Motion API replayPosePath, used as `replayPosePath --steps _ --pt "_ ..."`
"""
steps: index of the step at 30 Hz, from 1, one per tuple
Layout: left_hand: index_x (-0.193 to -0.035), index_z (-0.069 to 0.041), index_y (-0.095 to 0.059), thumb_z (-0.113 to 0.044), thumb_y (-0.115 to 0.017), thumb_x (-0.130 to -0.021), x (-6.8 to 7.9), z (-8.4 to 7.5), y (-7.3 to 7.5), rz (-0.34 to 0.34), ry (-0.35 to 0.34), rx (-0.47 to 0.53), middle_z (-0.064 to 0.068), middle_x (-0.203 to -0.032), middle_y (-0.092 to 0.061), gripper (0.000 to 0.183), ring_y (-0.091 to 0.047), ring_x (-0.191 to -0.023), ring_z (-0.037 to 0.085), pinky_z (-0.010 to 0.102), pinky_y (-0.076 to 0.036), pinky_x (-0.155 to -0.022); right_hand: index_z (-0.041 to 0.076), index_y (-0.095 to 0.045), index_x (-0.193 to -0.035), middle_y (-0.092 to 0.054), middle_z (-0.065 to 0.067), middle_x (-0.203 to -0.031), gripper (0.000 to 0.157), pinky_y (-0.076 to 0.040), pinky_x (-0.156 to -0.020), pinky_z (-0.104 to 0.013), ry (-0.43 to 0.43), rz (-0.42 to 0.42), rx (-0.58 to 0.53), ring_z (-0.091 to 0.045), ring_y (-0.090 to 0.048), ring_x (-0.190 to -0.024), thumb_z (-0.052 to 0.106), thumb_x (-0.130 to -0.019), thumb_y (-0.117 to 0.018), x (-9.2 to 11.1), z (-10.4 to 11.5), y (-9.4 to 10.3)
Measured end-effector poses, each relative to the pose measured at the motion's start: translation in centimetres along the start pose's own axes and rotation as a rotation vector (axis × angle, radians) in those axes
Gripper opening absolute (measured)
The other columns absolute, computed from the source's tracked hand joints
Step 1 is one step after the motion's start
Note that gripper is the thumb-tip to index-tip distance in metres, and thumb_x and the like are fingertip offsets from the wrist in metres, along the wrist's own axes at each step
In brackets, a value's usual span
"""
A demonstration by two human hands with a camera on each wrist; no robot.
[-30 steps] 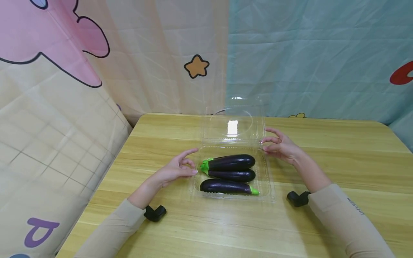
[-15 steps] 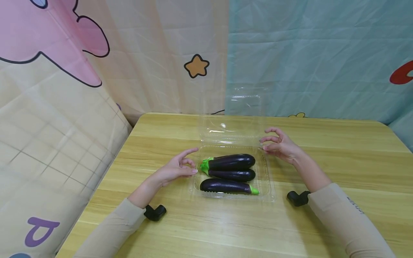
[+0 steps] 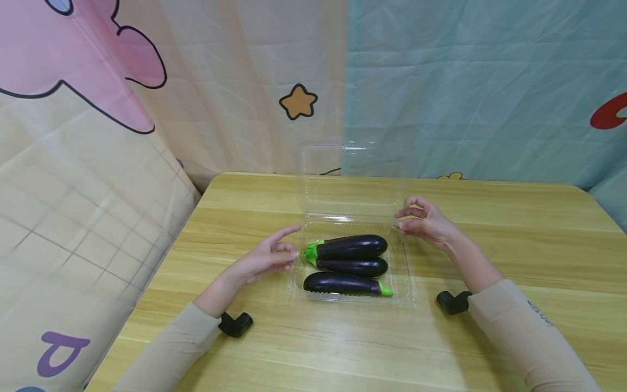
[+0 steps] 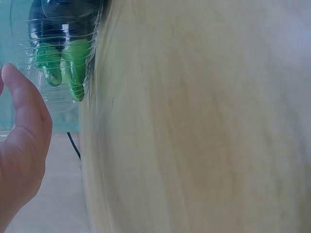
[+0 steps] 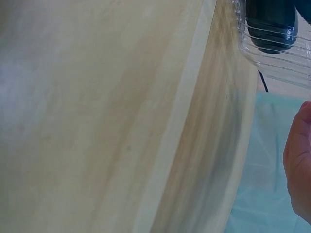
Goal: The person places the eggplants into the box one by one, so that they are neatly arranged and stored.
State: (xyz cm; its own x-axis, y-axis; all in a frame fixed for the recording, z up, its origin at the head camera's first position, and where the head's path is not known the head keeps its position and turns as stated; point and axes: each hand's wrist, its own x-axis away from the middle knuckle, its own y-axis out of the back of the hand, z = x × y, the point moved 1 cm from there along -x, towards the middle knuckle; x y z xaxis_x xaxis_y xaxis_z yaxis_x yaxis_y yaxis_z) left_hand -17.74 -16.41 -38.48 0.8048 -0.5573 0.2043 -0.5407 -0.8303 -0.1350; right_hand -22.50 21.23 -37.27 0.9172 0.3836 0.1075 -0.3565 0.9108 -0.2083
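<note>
A clear plastic clamshell box (image 3: 411,283) sits on the table, its lid (image 3: 352,204) raised and tilted back. Inside lie three eggplants: the far one (image 3: 352,246) and the middle one (image 3: 352,267) have green caps to the left, while the near one (image 3: 343,283) has its green stem to the right. My left hand (image 3: 264,258) is at the box's left rim, index finger extended, thumb tip right at the wall. Fingertips and thumb of my right hand (image 3: 426,222) are close to the back right corner by the hinge, with a gap between them.
The wooden table (image 3: 514,228) has rounded back corners. Printed curtains (image 3: 465,98) hang right behind it and along the left side. Black elbow-shaped pieces (image 3: 236,324) show at both wrists, under the sleeves.
The lid has swung further back and its glare patch is gone. My right fingers have curled in slightly, and the left thumb has shifted a little. The box and eggplants have stayed put.
</note>
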Motion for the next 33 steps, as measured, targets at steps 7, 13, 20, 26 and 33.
replayPosePath --steps 7,13,20,26,33 --pt "-0.149 -0.015 -0.017 -0.004 -0.048 -0.095 0.0 0.0 0.1 0.004 0.033 0.058 0.003 -0.088 -0.054 0.063 -0.055 -0.071 0.01 0.017 -0.05 -0.065 0.012 -0.051 -0.088 -0.06 -0.006 -0.098 0.027 -0.053 -0.07 -0.024 0.017 -0.004 0.03 -0.015 -0.063 -0.08 -0.014 -0.085 -0.055 0.1 -0.1 0.1" --pt "-0.15 -0.013 -0.015 -0.017 -0.037 -0.102 0.1 -0.2 0.1 0.014 0.046 0.062 0.004 -0.091 -0.05 0.053 -0.054 -0.07 0.009 0.017 -0.049 -0.065 0.012 -0.057 -0.085 -0.061 -0.003 -0.096 0.027 -0.053 -0.071 -0.022 0.024 0.003 0.027 -0.013 -0.064 -0.079 -0.015 -0.085 -0.054 0.2 -0.3 0.1" --pt "-0.15 -0.012 -0.014 -0.036 -0.026 -0.102 0.0 -0.5 0.0 -0.001 0.062 0.077 0.007 -0.092 -0.049 0.054 -0.052 -0.072 0.011 0.019 -0.049 -0.066 0.02 -0.065 -0.073 -0.064 0.008 -0.095 0.035 -0.049 -0.077 -0.019 0.019 -0.01 0.127 -0.007 -0.06 -0.089 -0.011 -0.086 -0.054 0.2 -0.4 0.2" --pt "-0.15 -0.01 -0.009 -0.05 -0.016 -0.098 0.2 -0.9 -0.1 -0.004 0.068 0.044 0.009 -0.095 -0.049 0.066 -0.053 -0.074 0.012 0.021 -0.051 -0.07 0.019 -0.064 -0.068 -0.061 0.01 -0.105 0.036 -0.047 -0.086 -0.022 0.015 0.025 0.152 -0.011 -0.054 -0.104 -0.01 -0.086 -0.053 0.4 -0.3 0.3" --pt "-0.15 -0.01 -0.005 -0.053 -0.023 -0.098 0.1 -1.2 -0.1 -0.008 0.093 0.031 0.019 -0.114 -0.046 0.07 -0.053 -0.076 0.013 0.024 -0.05 -0.072 0.014 -0.062 -0.068 -0.06 0.005 -0.105 0.035 -0.049 -0.079 -0.021 0.035 0.051 0.172 -0.009 -0.058 -0.1 -0.015 -0.085 -0.049 0.4 -0.3 0.5"
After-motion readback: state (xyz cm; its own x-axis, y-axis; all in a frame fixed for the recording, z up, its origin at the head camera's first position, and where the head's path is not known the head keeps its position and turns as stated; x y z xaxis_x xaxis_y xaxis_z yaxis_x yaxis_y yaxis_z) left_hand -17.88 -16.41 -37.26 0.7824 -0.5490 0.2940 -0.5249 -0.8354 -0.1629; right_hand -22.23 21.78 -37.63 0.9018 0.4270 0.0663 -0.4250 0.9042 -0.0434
